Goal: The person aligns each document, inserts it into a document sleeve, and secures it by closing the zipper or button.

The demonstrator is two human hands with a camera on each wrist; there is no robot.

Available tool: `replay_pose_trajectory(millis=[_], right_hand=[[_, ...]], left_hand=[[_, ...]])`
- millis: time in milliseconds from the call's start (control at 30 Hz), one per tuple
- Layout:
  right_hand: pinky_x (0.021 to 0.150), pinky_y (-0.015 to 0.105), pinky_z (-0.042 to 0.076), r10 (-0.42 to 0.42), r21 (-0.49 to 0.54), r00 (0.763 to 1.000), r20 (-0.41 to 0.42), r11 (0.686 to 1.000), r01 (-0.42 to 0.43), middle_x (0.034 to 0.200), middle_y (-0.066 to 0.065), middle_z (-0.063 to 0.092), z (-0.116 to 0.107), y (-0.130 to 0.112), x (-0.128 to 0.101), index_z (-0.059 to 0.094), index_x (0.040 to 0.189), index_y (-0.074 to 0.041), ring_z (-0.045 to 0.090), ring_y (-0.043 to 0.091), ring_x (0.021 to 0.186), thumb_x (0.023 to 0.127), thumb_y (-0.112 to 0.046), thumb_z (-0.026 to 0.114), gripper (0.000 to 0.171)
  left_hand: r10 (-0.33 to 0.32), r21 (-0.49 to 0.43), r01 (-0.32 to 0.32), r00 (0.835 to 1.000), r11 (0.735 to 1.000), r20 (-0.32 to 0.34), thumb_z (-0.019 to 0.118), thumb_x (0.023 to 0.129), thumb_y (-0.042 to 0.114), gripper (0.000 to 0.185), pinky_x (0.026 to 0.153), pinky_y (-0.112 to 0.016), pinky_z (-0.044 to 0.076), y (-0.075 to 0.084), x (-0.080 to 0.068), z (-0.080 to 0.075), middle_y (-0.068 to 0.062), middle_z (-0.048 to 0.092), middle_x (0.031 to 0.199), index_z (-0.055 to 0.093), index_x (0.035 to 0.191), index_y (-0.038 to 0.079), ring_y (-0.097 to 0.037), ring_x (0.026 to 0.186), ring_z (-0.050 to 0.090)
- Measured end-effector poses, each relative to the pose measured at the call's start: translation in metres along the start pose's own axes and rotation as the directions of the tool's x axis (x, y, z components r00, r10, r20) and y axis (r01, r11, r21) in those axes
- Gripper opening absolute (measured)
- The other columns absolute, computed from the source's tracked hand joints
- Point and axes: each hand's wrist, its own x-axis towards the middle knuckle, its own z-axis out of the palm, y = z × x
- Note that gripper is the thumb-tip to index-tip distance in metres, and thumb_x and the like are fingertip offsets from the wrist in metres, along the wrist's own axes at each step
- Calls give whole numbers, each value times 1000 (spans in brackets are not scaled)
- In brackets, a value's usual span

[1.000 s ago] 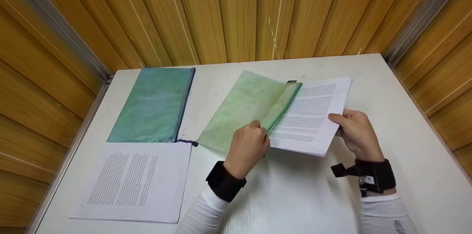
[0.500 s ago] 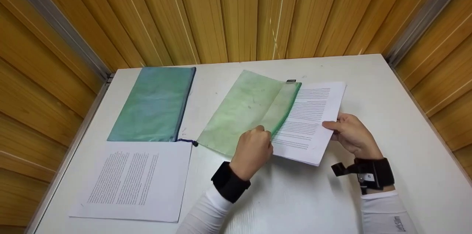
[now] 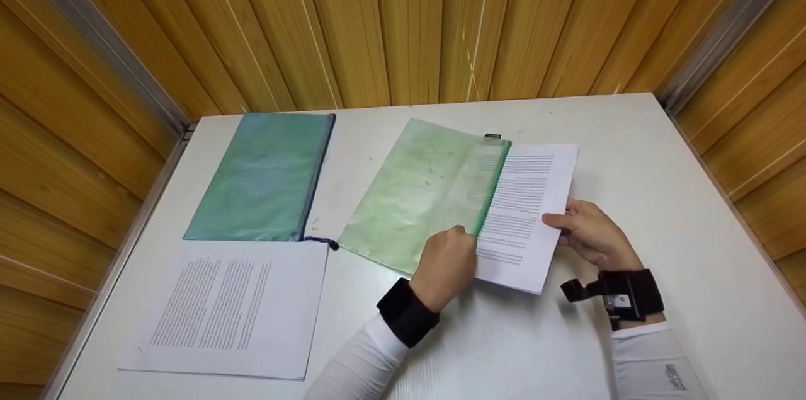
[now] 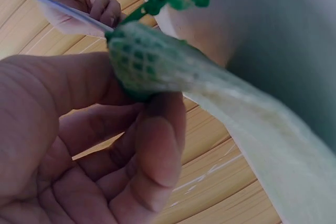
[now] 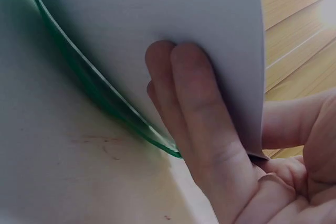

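Observation:
A light green mesh zip pouch [image 3: 423,186] lies slanted on the white table [image 3: 541,337]. My left hand [image 3: 447,264] pinches its open green edge [image 4: 137,61] near the front corner and lifts it. A stack of printed paper [image 3: 526,211] sits partly inside the pouch opening. My right hand [image 3: 589,236] holds the stack's right edge, with fingers [image 5: 197,119] under the sheets and the thumb on top. The pouch's green rim [image 5: 100,95] curves under the paper in the right wrist view.
A teal zip pouch [image 3: 267,176] lies at the back left, with a second stack of printed paper [image 3: 230,308] in front of it. Wooden panel walls [image 3: 409,22] enclose the table on three sides. Bare table surface shows at the right and front.
The paper stack has slid left, further into the green pouch. Both hands have moved a little left and toward me with it.

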Motion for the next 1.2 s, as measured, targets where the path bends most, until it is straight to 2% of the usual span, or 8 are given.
replay_pose_trajectory(millis=[300,433,600,767,900,1033,1200], right_hand=[[88,24,62,30,-48,999,-15,998,-31,121,-3,77,6,7,8,22,160,19,77,8,105,111,-4,51,62],[86,24,62,32,-68,999,-27,997,-34,121,-1,77,10,10,12,23,160,20,76,7,103,111,-4,51,61],[85,27,63,24,-87,999,-31,996,-27,123,2,77,15,15,15,25,159,20,76,8,102,110,-4,52,61],[85,28,63,29,-109,999,-14,994,-31,121,2,78,17,16,16,28,159,19,76,8,101,112,-9,51,59],[77,27,64,48,-167,999,-20,985,-50,106,2,81,15,12,13,42,148,23,78,9,88,111,-10,51,50],[70,27,64,76,-215,995,-57,973,-87,90,1,79,12,5,8,61,123,18,76,10,75,106,-3,50,29],[68,26,63,86,-240,994,-74,965,-101,85,1,77,11,2,6,64,110,13,73,10,70,103,3,49,19]], left_hand=[[7,-14,-7,1000,1000,3,74,83,-7,13,52,-29,54,2,-1,2,-5,66,69,80,78,4,-17,61,69],[-18,-34,19,1000,999,5,76,80,-5,10,53,-32,55,3,-1,3,-7,68,67,78,76,4,-20,61,70],[-60,-82,64,997,995,47,75,82,-5,9,56,-34,57,4,-1,7,-9,71,69,78,78,2,-22,65,72],[-78,-50,80,996,996,52,74,85,-3,11,55,-35,58,3,-1,12,-10,72,69,79,77,3,-22,65,73],[-85,-30,86,996,996,26,75,86,0,13,54,-35,58,2,-1,15,-9,71,68,78,75,4,-22,63,72],[-78,-32,78,997,996,-1,75,86,-1,14,53,-34,57,2,-1,15,-7,68,66,78,73,4,-21,61,71],[-41,-14,41,998,999,-42,74,84,-5,18,53,-30,57,1,0,16,-4,63,68,77,70,5,-17,61,70]])
